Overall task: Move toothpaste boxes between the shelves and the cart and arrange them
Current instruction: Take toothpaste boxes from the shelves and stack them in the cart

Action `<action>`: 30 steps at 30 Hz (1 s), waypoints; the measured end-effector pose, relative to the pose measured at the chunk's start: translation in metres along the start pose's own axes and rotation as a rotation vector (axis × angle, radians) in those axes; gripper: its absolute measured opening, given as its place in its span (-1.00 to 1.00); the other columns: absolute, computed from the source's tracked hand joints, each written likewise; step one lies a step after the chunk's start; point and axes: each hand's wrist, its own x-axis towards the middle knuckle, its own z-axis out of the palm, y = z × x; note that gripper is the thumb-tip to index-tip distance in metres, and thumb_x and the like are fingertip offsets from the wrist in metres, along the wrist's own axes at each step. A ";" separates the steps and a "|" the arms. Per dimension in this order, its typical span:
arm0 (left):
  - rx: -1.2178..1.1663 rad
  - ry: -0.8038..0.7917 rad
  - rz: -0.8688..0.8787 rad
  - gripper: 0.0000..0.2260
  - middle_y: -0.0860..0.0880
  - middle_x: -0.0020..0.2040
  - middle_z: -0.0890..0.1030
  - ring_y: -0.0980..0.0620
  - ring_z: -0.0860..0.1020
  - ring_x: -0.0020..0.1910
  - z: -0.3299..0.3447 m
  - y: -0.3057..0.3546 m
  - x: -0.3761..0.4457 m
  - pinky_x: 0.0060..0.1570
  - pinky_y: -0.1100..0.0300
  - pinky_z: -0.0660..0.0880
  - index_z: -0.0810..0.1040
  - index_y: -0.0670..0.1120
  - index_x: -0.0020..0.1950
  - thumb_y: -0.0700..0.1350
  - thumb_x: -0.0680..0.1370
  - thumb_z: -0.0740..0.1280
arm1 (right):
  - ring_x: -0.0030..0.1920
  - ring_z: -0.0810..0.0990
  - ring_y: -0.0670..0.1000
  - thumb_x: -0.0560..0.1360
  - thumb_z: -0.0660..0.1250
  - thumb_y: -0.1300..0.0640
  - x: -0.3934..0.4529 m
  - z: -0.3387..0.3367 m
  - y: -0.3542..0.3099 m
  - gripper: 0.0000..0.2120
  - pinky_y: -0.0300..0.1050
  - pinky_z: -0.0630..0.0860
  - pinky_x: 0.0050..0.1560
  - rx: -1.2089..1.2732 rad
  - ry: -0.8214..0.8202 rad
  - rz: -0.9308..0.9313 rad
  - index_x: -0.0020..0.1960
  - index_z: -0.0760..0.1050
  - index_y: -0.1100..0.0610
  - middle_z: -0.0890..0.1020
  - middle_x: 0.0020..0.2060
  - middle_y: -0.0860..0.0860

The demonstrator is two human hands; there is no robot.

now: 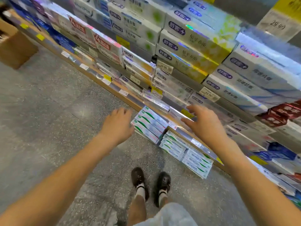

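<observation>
Floor [48, 103]: we look down on grey speckled flooring that fills the left and bottom of the view, blurred by motion.
Shelves [162, 101]: we see them run diagonally from upper left to lower right, with wooden front edges carrying clear strips and small white and yellow price tags.
Shelf stock [192, 41]: we see white, yellow-green and pale blue toothpaste boxes stacked flat in tight rows, with red boxes [280, 115] further right; the print is too smeared for us to read.
Cardboard carton [14, 48]: we see it standing on the floor at the far left, next to the shelf run.
Floor stacks [149, 126]: we find three low piles of green-and-white toothpaste boxes on the floor, pushed against the base of the shelves and stepping away to the right, directly ahead of our feet.
Left hand [118, 123]: we hold it out empty, palm down, fingers loosely curled, just left of the nearest pile; whether it touches the boxes we cannot tell.
Right hand [203, 123]: we hold it out empty, fingers spread wide, over the lower shelf edge above the piles, gripping nothing.
Shoes [151, 181]: we see two dark shoes with white socks standing on the floor below the piles.
</observation>
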 end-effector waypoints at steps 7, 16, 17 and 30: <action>0.137 -0.125 0.037 -0.37 -0.12 0.48 0.16 -0.15 0.15 0.46 0.105 -0.044 0.115 0.38 -0.07 0.20 -0.05 -0.06 0.53 -0.04 0.58 0.24 | 0.29 0.41 0.09 0.53 0.32 0.02 0.103 0.147 0.007 -0.49 -0.08 0.38 0.20 0.149 -0.039 0.054 0.41 0.30 0.14 0.44 0.30 0.09; 0.342 -0.193 0.174 -0.12 -0.15 0.48 0.07 -0.18 0.07 0.47 0.237 -0.061 0.245 0.40 -0.15 0.18 -0.26 -0.09 0.53 0.10 0.52 0.33 | 0.34 0.32 0.12 0.51 0.27 -0.17 0.201 0.344 0.057 -0.34 -0.04 0.33 0.23 -0.030 -0.344 0.089 0.43 0.17 0.18 0.34 0.33 0.11; 0.406 -0.201 0.208 -0.07 -0.17 0.49 0.04 -0.20 0.06 0.46 0.251 -0.061 0.255 0.39 -0.17 0.19 -0.31 -0.10 0.52 0.12 0.50 0.35 | 0.33 0.32 0.13 0.49 0.28 -0.19 0.207 0.363 0.062 -0.31 -0.03 0.34 0.21 -0.055 -0.384 0.090 0.43 0.16 0.19 0.34 0.33 0.11; 0.656 -0.343 0.359 -0.05 -0.11 0.53 -0.07 -0.13 -0.08 0.52 0.366 -0.052 0.327 0.40 -0.22 0.08 -0.26 -0.15 0.52 0.09 0.48 0.39 | -0.02 0.56 0.21 -0.05 0.54 -0.38 0.219 0.489 0.080 0.01 0.12 0.54 -0.13 -0.266 -0.268 0.130 0.17 0.45 0.27 0.55 0.02 0.20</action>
